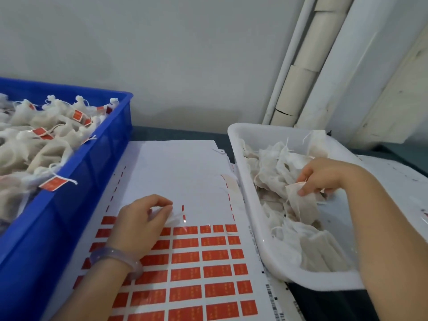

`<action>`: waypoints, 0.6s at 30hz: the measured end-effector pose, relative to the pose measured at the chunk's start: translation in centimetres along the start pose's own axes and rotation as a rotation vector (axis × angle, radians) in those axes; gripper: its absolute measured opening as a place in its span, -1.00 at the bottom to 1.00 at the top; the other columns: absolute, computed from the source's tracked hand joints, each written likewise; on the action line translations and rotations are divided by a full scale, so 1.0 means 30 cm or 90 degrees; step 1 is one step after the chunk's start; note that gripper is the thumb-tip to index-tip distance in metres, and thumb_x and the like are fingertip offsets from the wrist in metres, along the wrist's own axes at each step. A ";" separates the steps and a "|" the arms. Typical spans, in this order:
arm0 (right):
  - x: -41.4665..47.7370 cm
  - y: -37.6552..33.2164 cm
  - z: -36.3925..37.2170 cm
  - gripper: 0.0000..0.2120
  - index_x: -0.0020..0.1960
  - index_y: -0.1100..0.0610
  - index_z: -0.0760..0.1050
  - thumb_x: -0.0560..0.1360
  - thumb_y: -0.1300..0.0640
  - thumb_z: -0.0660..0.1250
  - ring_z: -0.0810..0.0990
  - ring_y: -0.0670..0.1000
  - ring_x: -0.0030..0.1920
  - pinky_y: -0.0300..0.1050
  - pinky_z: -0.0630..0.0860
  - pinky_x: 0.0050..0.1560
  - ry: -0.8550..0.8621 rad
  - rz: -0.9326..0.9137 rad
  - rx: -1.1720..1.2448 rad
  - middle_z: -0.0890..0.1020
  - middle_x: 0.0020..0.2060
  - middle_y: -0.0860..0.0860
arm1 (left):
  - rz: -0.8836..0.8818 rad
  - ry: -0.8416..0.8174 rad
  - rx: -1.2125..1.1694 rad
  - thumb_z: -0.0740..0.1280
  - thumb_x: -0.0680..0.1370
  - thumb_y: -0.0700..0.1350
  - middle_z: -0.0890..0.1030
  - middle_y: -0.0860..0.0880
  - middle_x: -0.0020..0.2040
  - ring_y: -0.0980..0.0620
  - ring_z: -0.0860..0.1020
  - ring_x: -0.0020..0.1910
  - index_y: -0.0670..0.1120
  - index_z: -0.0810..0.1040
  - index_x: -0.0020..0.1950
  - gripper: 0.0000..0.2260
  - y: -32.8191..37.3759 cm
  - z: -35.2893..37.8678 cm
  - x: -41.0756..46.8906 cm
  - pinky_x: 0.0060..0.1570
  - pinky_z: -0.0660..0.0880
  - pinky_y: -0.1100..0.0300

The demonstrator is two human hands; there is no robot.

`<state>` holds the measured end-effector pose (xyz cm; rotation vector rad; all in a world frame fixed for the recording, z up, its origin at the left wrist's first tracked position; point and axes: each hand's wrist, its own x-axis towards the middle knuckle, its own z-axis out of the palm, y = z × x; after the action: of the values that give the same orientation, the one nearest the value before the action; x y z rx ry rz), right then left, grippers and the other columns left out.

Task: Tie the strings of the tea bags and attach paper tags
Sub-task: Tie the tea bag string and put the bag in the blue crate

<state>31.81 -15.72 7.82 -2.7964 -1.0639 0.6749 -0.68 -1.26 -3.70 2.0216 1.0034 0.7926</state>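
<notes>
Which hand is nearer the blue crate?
Left. The left hand pinches a paper tag on the sticker sheet beside the blue crate; the right hand holds a tea bag in the white tray beyond.

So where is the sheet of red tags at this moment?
Head view, lower centre: the sheet of red tags lies between the blue crate on the left and the white tray on the right, under the left hand.

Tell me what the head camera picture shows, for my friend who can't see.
The right hand grips a white mesh tea bag in a white plastic tray, while the left hand pinches a sticker tag off a white sheet of red tags. A blue plastic crate holds tagged tea bags.
</notes>
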 end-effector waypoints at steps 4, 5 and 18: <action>-0.097 -0.019 -0.034 -0.91 -0.22 0.13 0.60 0.33 0.15 0.50 0.54 -0.02 -0.20 -0.20 0.41 -0.22 0.112 -0.146 0.145 0.62 -0.27 -0.02 | 0.000 0.013 -0.013 0.31 0.52 -0.02 0.54 0.21 -0.08 0.19 0.49 -0.07 0.22 0.47 -0.08 -0.90 -0.001 -0.002 -0.003 -0.28 0.38 0.44; -0.132 -0.037 -0.045 -0.87 -0.21 0.20 0.59 0.33 0.16 0.49 0.56 -0.01 -0.17 -0.17 0.43 -0.15 0.133 -0.210 0.235 0.64 -0.25 -0.01 | 0.003 0.019 -0.017 0.31 0.52 -0.02 0.52 0.23 -0.07 0.19 0.47 -0.03 0.22 0.47 -0.10 -0.89 0.002 -0.003 -0.003 -0.27 0.36 0.45; -0.320 -0.587 0.363 -0.92 -0.14 -0.24 0.48 0.47 -0.04 0.31 0.49 -0.41 -0.12 -0.56 0.40 -0.34 0.169 -0.524 0.363 0.56 -0.20 -0.36 | 0.024 0.125 -0.395 0.10 0.63 -0.01 0.62 0.24 -0.18 0.28 0.57 -0.14 0.09 0.55 -0.08 -0.76 0.062 -0.055 -0.016 -0.21 0.46 0.51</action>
<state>9.95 -9.54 5.49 -1.6938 -1.4972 0.3900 -1.49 -1.90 -1.39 1.4501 0.7040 1.1721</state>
